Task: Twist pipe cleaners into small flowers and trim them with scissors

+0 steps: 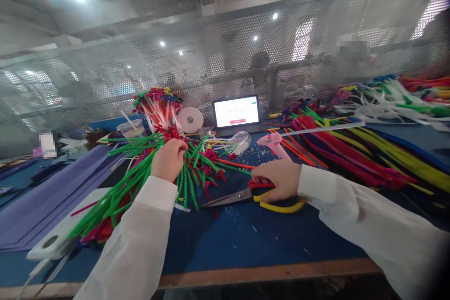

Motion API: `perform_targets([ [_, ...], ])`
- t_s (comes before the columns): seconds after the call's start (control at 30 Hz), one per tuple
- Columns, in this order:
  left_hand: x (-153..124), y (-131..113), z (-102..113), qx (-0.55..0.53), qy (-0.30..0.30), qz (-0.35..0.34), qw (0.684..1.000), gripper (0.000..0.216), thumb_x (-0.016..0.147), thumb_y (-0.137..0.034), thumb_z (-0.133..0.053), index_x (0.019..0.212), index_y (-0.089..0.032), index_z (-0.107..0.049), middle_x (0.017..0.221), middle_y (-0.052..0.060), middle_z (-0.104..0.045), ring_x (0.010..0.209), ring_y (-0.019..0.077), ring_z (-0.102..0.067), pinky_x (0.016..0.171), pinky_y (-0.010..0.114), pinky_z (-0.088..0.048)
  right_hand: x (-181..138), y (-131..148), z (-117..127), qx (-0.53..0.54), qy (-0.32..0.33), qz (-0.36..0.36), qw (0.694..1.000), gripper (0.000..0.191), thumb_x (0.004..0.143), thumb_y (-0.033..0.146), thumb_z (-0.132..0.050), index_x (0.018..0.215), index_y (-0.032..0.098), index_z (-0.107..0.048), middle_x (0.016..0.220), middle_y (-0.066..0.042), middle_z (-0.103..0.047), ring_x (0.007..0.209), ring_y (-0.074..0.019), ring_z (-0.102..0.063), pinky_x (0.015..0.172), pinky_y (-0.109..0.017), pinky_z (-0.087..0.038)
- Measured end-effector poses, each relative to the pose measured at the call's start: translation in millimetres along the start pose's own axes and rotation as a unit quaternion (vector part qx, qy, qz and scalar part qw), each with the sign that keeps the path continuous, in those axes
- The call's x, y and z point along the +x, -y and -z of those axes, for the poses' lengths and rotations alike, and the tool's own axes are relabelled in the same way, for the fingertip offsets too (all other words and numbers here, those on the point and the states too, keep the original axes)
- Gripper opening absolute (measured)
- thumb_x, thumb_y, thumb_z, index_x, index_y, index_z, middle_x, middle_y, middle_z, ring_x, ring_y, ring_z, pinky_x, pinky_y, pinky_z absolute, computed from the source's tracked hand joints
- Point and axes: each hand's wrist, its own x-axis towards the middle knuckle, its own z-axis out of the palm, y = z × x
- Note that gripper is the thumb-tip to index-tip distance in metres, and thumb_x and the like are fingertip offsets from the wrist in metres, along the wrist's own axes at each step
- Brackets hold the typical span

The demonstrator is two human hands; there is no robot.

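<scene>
Among fuzzy green pipe cleaners point(140, 173) with red tips, my left hand point(170, 160) is closed in a pinch. What lies between its fingertips is hidden, though small red pipe-cleaner pieces point(168, 132) sit right by them. My right hand point(279, 179) grips a pair of scissors point(230, 198) by the red and yellow handles. Their blades point left over the blue table, looking almost closed. Just behind the right hand stands a pink hot glue gun point(272, 140). An orange-and-green pipe cleaner point(235, 164) stretches toward the right hand's fingers.
Behind the hands are a lit tablet point(236, 111), a white ribbon spool point(190, 119) and a clear plastic cup point(241, 143). Coloured pipe cleaners point(351, 154) spread across the right. Purple sheets point(59, 192) and a white power strip point(56, 239) lie left. A perforated metal screen point(211, 56) stands behind.
</scene>
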Motion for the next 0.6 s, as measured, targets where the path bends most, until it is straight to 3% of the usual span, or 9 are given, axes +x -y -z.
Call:
perform_targets([
  [0.1, -0.4, 4.7, 2.1, 0.097, 0.106, -0.007, 0.990, 0.018, 0.069, -0.014, -0.044, 0.072, -0.021, -0.060, 0.080, 0.004, -0.060, 0.077, 0.0190, -0.055, 0.069, 0.029, -0.041, 3.3, -3.0, -3.0, 0.019, -0.007, 0.012, 1.000, 0.039, 0.058, 0.052, -0.056, 0.082, 0.021, -0.052, 0.075, -0.002, -0.059, 0.065, -0.0190, -0.055, 0.047, -0.022, -0.024],
  [0.23, -1.2, 17.7, 12.2, 0.212, 0.128, 0.100, 0.964, 0.021, 0.069, -0.019, -0.044, 0.081, -0.022, -0.060, 0.084, 0.008, -0.061, 0.081, 0.0259, -0.056, 0.062, 0.033, -0.042, 7.0, -2.5, -7.5, 0.051, -0.041, 0.038, 0.997, 0.039, 0.061, 0.052, -0.054, 0.082, 0.020, -0.050, 0.075, -0.003, -0.059, 0.064, -0.0174, -0.054, 0.050, -0.023, -0.027],
  [0.3, -1.7, 26.3, 16.0, 0.228, 0.175, 0.159, 0.945, 0.021, 0.067, -0.024, -0.046, 0.082, -0.022, -0.060, 0.085, 0.010, -0.062, 0.080, 0.0275, -0.056, 0.061, 0.035, -0.042, 8.3, 0.7, -9.3, 0.061, -0.063, 0.032, 0.996, 0.039, 0.060, 0.051, -0.055, 0.083, 0.020, -0.050, 0.076, -0.002, -0.059, 0.065, -0.0175, -0.054, 0.051, -0.023, -0.028],
  [0.37, -2.0, 33.4, 15.1, 0.220, 0.205, 0.173, 0.938, 0.018, 0.066, -0.027, -0.048, 0.078, -0.021, -0.061, 0.083, 0.009, -0.063, 0.076, 0.0260, -0.058, 0.061, 0.033, -0.043, 8.9, 4.8, -10.6, 0.063, -0.077, 0.012, 0.995, 0.039, 0.059, 0.051, -0.056, 0.083, 0.021, -0.051, 0.076, -0.001, -0.059, 0.066, -0.0177, -0.054, 0.051, -0.023, -0.028],
  [0.47, -1.7, 39.2, 5.4, 0.215, 0.219, 0.172, 0.936, 0.018, 0.065, -0.028, -0.050, 0.075, -0.022, -0.062, 0.086, 0.009, -0.063, 0.078, 0.0248, -0.058, 0.063, 0.032, -0.043, 7.9, 9.3, -11.5, 0.064, -0.083, -0.008, 0.994, 0.038, 0.059, 0.051, -0.056, 0.083, 0.022, -0.052, 0.074, 0.000, -0.059, 0.065, -0.0173, -0.054, 0.051, -0.023, -0.028],
  [0.6, -1.0, 44.9, -9.6, 0.241, 0.214, 0.212, 0.923, 0.025, 0.063, -0.021, -0.050, 0.084, -0.016, -0.063, 0.091, 0.017, -0.062, 0.085, 0.0306, -0.056, 0.065, 0.038, -0.043, 5.2, 9.4, -12.0, 0.075, -0.110, 0.020, 0.991, 0.032, 0.064, 0.044, -0.054, 0.087, 0.022, -0.052, 0.078, 0.000, -0.059, 0.069, -0.0167, -0.054, 0.055, -0.024, -0.031],
])
